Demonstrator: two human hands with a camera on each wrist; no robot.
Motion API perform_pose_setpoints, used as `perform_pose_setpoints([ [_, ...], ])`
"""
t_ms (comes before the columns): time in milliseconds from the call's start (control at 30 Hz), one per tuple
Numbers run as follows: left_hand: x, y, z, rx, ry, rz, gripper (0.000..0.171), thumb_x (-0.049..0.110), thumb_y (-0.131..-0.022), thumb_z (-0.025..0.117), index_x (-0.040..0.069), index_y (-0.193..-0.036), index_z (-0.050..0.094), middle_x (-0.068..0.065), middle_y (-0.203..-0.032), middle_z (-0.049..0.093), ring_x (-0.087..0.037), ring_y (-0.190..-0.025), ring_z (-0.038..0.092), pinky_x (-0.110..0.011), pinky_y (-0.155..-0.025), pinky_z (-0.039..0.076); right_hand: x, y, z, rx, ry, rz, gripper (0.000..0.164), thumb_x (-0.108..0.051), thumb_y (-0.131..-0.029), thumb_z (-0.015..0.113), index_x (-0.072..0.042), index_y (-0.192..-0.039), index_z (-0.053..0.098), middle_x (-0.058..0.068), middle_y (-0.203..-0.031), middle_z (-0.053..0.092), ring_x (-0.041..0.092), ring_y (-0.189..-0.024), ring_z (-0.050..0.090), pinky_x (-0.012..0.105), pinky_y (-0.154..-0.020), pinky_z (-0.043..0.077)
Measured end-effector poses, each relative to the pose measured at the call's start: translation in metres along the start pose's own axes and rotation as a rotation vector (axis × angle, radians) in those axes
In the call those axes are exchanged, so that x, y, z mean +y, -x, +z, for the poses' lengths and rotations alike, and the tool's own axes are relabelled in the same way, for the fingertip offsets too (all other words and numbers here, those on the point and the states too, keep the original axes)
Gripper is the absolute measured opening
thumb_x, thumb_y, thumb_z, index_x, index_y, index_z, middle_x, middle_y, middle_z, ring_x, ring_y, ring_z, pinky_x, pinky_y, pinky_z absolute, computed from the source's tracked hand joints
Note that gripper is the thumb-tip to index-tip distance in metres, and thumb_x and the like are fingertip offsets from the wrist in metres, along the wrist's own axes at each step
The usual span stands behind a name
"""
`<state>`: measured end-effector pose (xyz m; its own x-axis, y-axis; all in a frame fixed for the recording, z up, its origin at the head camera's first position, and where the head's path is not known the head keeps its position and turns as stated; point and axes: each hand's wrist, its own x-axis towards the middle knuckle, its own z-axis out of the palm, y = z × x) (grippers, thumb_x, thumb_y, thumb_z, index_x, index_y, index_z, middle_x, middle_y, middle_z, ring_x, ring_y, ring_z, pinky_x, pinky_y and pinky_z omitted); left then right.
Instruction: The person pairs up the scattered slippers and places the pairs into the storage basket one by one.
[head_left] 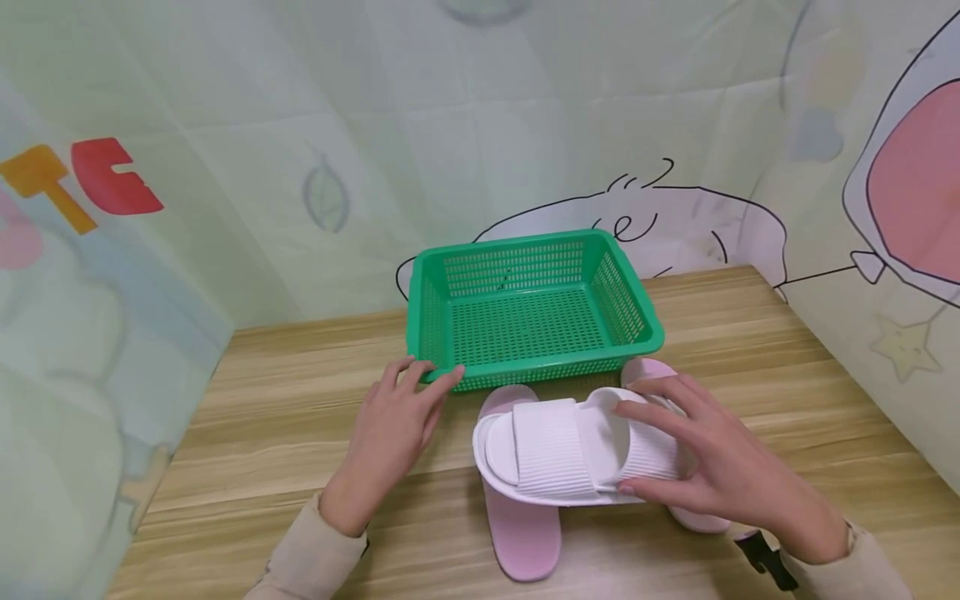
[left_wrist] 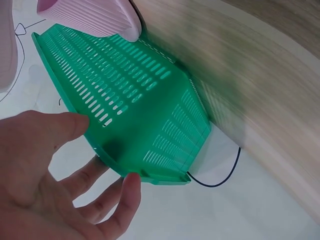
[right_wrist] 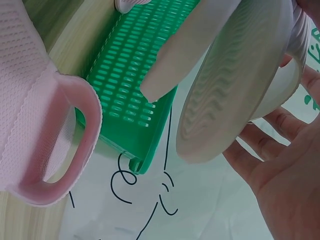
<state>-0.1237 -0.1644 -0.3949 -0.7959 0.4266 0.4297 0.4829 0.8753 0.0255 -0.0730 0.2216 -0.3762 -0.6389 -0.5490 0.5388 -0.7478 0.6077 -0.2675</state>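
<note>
A pair of white slide slippers (head_left: 551,450), laid close together with ribbed straps, spans two pink slippers (head_left: 525,542) on the table. My right hand (head_left: 708,446) grips the right-hand end of the white pair, thumb at the near side and fingers at the strap. Seen in the right wrist view, the white soles (right_wrist: 235,85) tilt beside my fingers. At the near left corner of a green plastic basket (head_left: 536,367), my left hand (head_left: 393,412) holds the rim. Its thumb (left_wrist: 75,125) lies against the outer wall, with the other fingers around the rim.
The wooden table (head_left: 285,417) backs onto a printed cloth (head_left: 300,167) with cartoon drawings, which also hangs along both sides. The basket stands near the table's back edge, just behind the slippers. A black strap piece (head_left: 765,558) shows by my right wrist.
</note>
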Motion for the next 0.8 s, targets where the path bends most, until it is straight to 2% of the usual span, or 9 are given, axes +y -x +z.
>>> perform_pose_setpoints([
  [267, -0.0011, -0.0023, 0.0047, 0.034, -0.018, 0.005, 0.044, 0.014, -0.097, 0.078, 0.031, -0.137, 0.071, -0.013, -0.121, 0.070, -0.042, -0.120, 0.061, -0.056, -0.081, 0.062, 0.0002, 0.0009, 0.0000, -0.020, 0.001, 0.017, 0.069, -0.066, -0.081, 0.084, -0.027, -0.137, 0.069, -0.001, -0.141, 0.058, 0.022, -0.130, 0.053, 0.029, -0.105, 0.042],
  [433, -0.0014, -0.0025, 0.0066, 0.048, -0.028, 0.014, 0.042, 0.015, -0.098, 0.077, 0.031, -0.136, 0.071, -0.013, -0.120, 0.070, -0.042, -0.119, 0.062, -0.056, -0.080, 0.062, 0.0001, -0.0001, 0.0006, -0.006, 0.000, -0.002, 0.069, -0.064, -0.081, 0.084, -0.026, -0.137, 0.069, 0.001, -0.141, 0.058, 0.022, -0.129, 0.053, 0.027, -0.105, 0.041],
  [800, 0.0002, -0.0037, 0.0047, 0.011, -0.045, -0.006, 0.056, 0.004, -0.090, 0.082, 0.032, -0.137, 0.070, -0.010, -0.121, 0.069, -0.038, -0.120, 0.060, -0.054, -0.080, 0.062, 0.0000, -0.0001, 0.0017, -0.008, 0.000, -0.006, 0.070, -0.067, -0.083, 0.081, -0.024, -0.137, 0.069, 0.001, -0.138, 0.059, 0.023, -0.127, 0.053, 0.026, -0.105, 0.040],
])
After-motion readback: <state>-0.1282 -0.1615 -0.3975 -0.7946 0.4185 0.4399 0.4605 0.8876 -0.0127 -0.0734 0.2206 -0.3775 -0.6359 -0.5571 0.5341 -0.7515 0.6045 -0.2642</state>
